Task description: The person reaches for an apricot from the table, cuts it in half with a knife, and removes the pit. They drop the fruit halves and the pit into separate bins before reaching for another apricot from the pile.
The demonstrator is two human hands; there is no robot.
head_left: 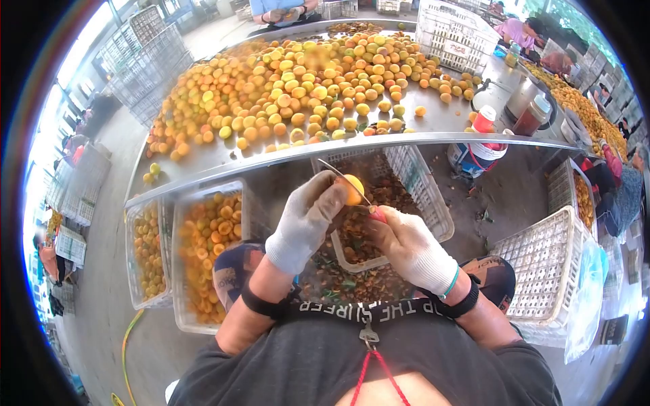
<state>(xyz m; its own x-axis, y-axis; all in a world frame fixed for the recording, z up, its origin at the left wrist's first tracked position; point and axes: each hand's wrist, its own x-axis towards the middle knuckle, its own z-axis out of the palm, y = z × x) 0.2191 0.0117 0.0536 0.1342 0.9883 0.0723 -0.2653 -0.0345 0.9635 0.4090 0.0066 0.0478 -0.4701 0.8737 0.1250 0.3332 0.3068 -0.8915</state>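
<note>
so by the near edge of the metal worktop (195, 161), toward the right corner, there's a red bottle with a white cap (484, 119) and a clear bottle of dark red liquid (531, 118). white and blue bucket (467, 161) just below that edge. white plastic crate with red lettering (455, 42) sits at the far edge, right side. yellow-green hose (125, 346) on the floor at left, and a person in a blue shirt (283, 9) past the far edge.
</note>
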